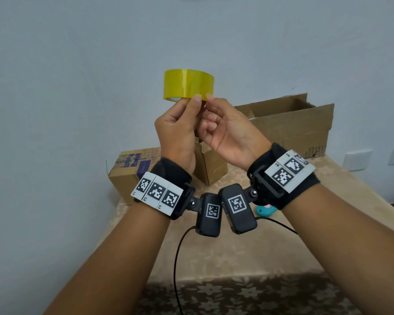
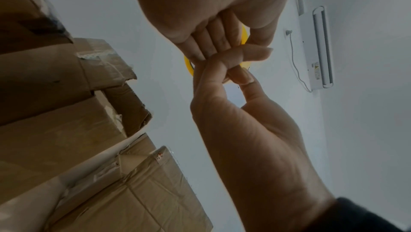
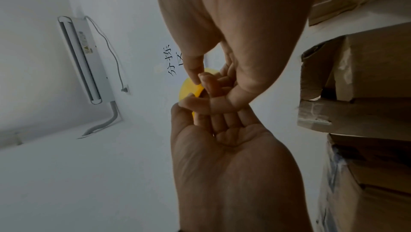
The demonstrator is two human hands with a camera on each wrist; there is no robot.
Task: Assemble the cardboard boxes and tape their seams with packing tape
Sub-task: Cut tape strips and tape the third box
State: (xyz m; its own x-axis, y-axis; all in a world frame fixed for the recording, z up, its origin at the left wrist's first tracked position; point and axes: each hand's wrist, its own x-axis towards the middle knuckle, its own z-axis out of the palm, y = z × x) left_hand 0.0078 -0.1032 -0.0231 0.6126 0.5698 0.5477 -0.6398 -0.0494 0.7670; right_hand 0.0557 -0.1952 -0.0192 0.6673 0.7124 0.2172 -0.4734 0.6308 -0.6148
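Note:
I hold a yellow roll of packing tape (image 1: 188,85) up in front of the wall, above the table. My left hand (image 1: 190,101) grips the roll from below, thumb on its outer face and fingers (image 2: 211,42) in its core. My right hand (image 1: 209,103) pinches at the roll's lower edge with thumb (image 3: 193,72) and forefinger; its other fingers are curled. Only slivers of the roll (image 2: 189,65) (image 3: 191,90) show past the fingers in the wrist views. A small open cardboard box (image 1: 210,164) stands on the table behind my wrists.
A closed box with purple print (image 1: 127,169) sits at the table's far left. A large open box (image 1: 293,123) stands at the back right. The table carries a beige flowered cloth (image 1: 237,258). A teal object (image 1: 265,210) lies under my right wrist. A black cable (image 1: 178,258) hangs down.

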